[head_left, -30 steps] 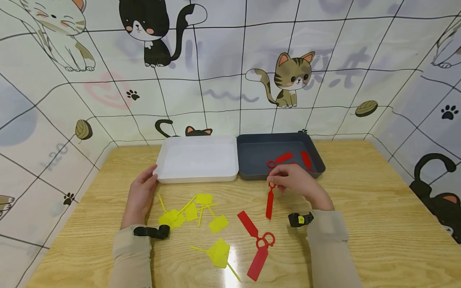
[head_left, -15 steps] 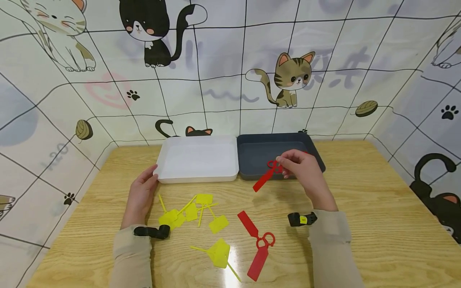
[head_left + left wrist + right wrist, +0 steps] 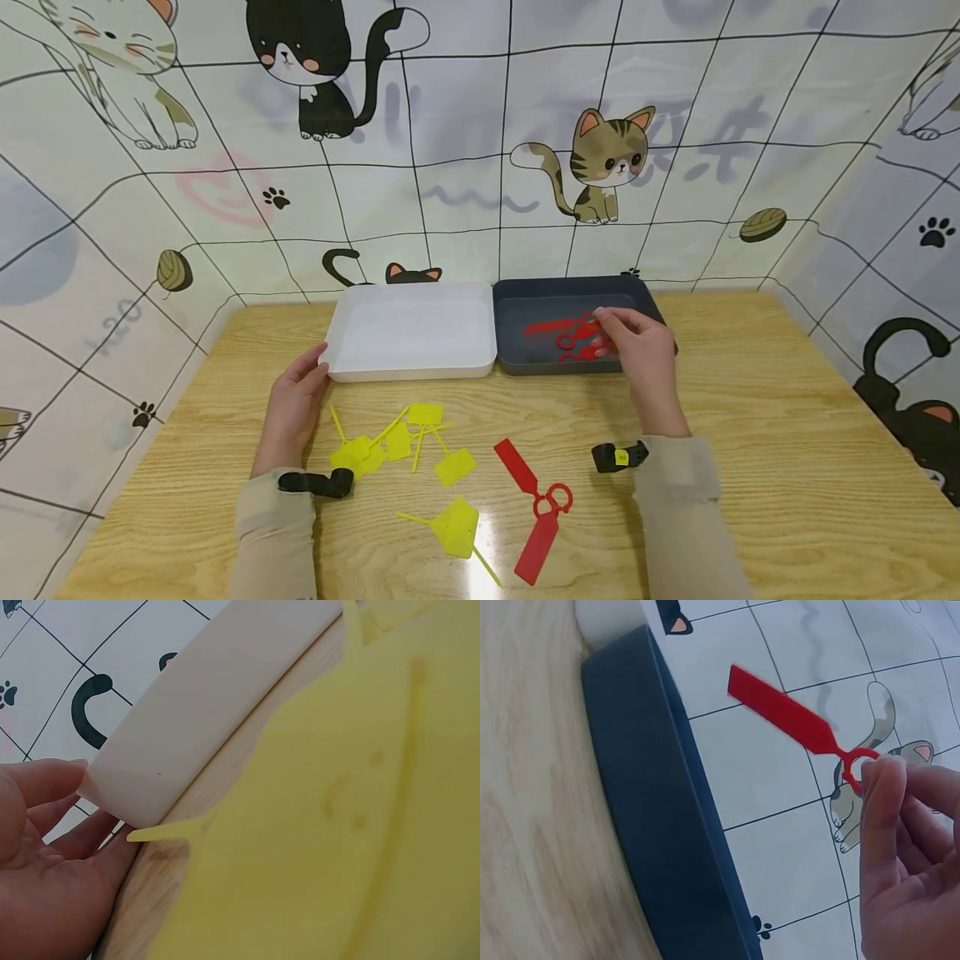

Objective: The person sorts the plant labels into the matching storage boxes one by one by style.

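My right hand (image 3: 637, 343) pinches the ring end of a red tag (image 3: 784, 712) between thumb and fingertips. In the head view it is over the dark grey tray (image 3: 555, 368), the tag's flat blade pointing left. Other red tags (image 3: 580, 333) lie inside that tray, partly hidden by the hand. My left hand (image 3: 292, 417) holds the near left corner of the white tray (image 3: 412, 374), thumb and fingers on its wall. Close below the left hand, several yellow tags (image 3: 352, 455) with thin straps lie on the table.
Two red tags (image 3: 536, 550) with rings touching lie on the wooden table (image 3: 772, 467) nearer the front. To their left are more yellow tags (image 3: 454, 528). The trays stand side by side against a cat-patterned backdrop (image 3: 465, 183).
My right hand has lifted the red tag from in front of the dark tray to over it; the tag's blade has swung from hanging down to pointing left. The left hand stays put.
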Available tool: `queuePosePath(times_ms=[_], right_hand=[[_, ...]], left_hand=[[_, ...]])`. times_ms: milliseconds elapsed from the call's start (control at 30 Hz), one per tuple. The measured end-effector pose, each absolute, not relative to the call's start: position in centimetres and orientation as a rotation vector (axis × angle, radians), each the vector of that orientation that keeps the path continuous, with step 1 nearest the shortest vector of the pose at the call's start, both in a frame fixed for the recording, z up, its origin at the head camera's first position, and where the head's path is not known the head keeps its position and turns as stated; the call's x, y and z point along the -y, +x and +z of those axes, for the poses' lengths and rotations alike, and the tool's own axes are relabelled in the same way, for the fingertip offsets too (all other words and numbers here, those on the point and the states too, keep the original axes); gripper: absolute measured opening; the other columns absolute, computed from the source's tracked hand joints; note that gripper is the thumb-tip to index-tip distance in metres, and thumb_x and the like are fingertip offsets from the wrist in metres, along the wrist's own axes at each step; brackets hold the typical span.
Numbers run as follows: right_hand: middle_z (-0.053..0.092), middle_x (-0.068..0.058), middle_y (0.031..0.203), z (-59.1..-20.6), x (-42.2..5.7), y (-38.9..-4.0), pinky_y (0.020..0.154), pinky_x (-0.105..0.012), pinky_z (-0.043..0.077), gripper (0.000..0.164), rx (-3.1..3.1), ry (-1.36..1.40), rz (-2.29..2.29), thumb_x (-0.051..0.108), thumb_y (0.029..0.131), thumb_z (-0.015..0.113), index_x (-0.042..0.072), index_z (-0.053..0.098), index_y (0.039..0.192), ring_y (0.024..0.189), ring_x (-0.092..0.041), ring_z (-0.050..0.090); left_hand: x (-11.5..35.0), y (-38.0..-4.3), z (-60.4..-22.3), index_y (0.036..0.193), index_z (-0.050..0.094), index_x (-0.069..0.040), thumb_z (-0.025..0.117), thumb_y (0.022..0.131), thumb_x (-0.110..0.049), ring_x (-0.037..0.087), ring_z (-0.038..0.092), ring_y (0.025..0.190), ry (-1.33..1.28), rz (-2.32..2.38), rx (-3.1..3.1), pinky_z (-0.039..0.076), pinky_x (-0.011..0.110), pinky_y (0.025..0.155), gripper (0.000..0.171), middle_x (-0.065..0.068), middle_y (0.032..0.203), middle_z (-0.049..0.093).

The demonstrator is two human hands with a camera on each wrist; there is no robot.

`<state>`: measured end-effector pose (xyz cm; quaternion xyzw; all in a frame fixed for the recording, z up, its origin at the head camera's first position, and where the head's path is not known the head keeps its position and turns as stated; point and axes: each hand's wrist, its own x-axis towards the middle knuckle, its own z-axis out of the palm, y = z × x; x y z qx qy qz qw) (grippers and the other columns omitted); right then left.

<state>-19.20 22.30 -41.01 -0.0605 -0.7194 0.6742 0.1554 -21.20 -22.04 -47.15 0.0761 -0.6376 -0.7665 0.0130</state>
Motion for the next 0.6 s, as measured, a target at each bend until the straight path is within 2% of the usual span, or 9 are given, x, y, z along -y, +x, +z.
queuePosePath(times_ms=[100, 267, 400, 600], right_hand=[[0.064, -0.017, 0.088, -43.7, -23.3, -20.9, 0.063, -0.028, 0.053, 0.042, 2.117, -0.202, 1.895, 0.042, 0.078, 0.064, 0.011, 0.066, 0.105, 0.071, -0.03, 0.062], [0.066, -0.007, 0.094, -49.4, -25.0, -24.3, 0.059, -0.029, 0.053, 0.044, 2.16, -0.132, 1.862, 0.047, 0.079, 0.06, 0.017, 0.065, 0.11, 0.068, -0.024, 0.063], [0.065, -0.005, 0.099, -50.6, -24.5, -24.8, 0.057, -0.034, 0.053, 0.046, 2.156, -0.112, 1.875, 0.049, 0.078, 0.06, 0.016, 0.064, 0.111, 0.068, -0.028, 0.063], [0.063, -0.004, 0.103, -50.3, -23.7, -24.2, 0.056, -0.034, 0.053, 0.049, 2.209, -0.129, 1.885, 0.051, 0.078, 0.06, 0.016, 0.063, 0.113, 0.068, -0.025, 0.063]], left_hand=[[22.1, -21.2, -47.2, 0.135, 0.039, -0.01, 0.048, 0.093, -0.014, 0.017, 0.027, 0.128, 0.239, -2.386, 1.986, 0.026, 0.024, 0.102, 0.044, 0.006, 0.143, 0.025], [22.1, -21.2, -47.1, 0.135, 0.04, -0.009, 0.049, 0.092, -0.014, 0.016, 0.027, 0.128, 0.246, -2.385, 1.973, 0.027, 0.024, 0.101, 0.044, 0.006, 0.142, 0.025], [22.0, -21.2, -47.0, 0.135, 0.039, -0.008, 0.049, 0.092, -0.014, 0.017, 0.027, 0.128, 0.231, -2.394, 1.963, 0.027, 0.023, 0.101, 0.045, 0.007, 0.143, 0.025], [22.1, -21.2, -47.0, 0.135, 0.039, -0.008, 0.049, 0.092, -0.013, 0.018, 0.027, 0.128, 0.222, -2.401, 1.962, 0.027, 0.023, 0.101, 0.044, 0.007, 0.143, 0.025]])
